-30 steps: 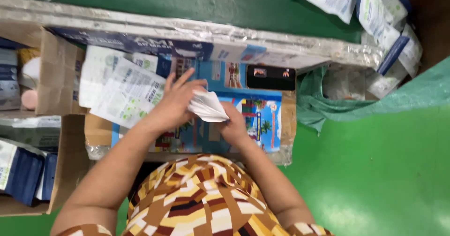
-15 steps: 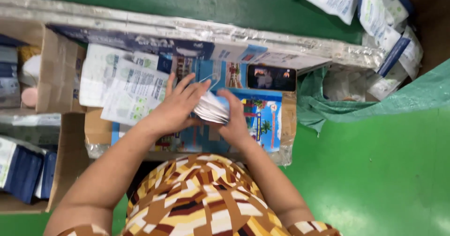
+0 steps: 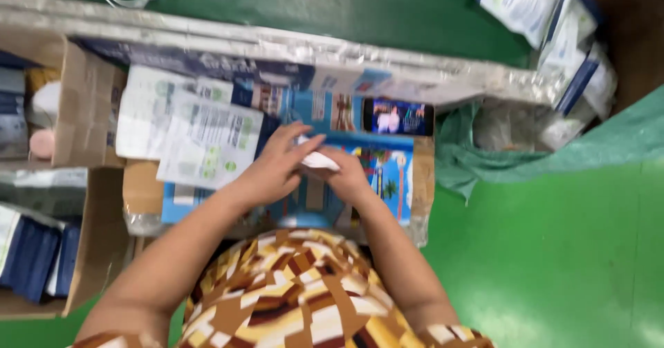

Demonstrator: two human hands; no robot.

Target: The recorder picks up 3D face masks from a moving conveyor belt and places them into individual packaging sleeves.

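My left hand (image 3: 273,165) and my right hand (image 3: 346,176) meet over a blue printed board (image 3: 387,175) lying on a low cardboard surface. Both hands press on a small white folded paper packet (image 3: 319,159), the left hand covering it from above and the right gripping it from below. Most of the packet is hidden by my fingers. White printed leaflets (image 3: 200,137) lie just left of my left hand.
A phone (image 3: 398,117) with a lit screen lies beyond my hands. Open cardboard boxes (image 3: 83,113) holding packets stand to the left. White and blue pouches (image 3: 553,23) pile up at the top right beside a green plastic sheet (image 3: 477,161). Green floor (image 3: 553,265) spreads to the right.
The white packet was fanned out and visible; now my hands have closed over it and pressed it smaller. The view has shifted slightly.
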